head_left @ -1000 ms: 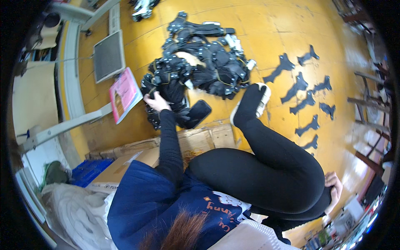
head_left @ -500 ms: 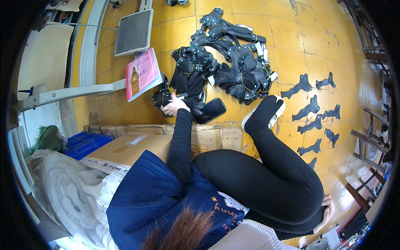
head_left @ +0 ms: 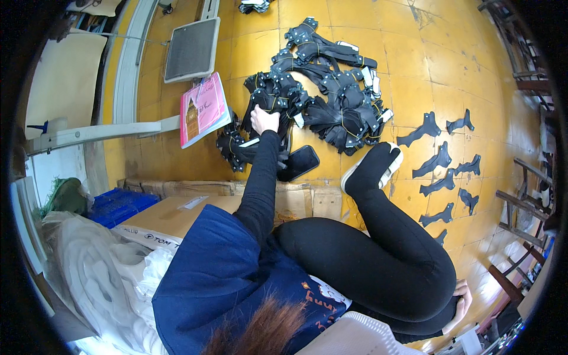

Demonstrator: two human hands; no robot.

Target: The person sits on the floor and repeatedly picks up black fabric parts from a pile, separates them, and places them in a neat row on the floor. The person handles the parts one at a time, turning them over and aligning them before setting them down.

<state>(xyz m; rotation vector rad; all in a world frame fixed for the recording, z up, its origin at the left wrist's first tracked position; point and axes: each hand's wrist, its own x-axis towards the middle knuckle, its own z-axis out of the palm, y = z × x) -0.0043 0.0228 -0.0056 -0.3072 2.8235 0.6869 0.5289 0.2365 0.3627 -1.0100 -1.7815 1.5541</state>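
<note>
My left hand is closed on a banded bundle of black cut pieces, its fingertips partly hidden among them. The pieces look like flat fabric or leather, with small pale dots at their ends. Just below the hand lies another black bundle with a white strip, and beside it a dark phone. A larger heap of black bundles, tied with thin yellow bands, spreads to the right. My right hand rests against my bent knee, fingers extended and holding nothing.
Several single black pieces lie in rows on the yellow tiled floor. A pink book leans near a grey-topped platform at left. Cardboard boxes and a blue crate stand close by. Wooden stools line the right.
My left hand has moved up and slightly right, from the lower black bundle onto the bundle above it. My right hand stays at my knee.
</note>
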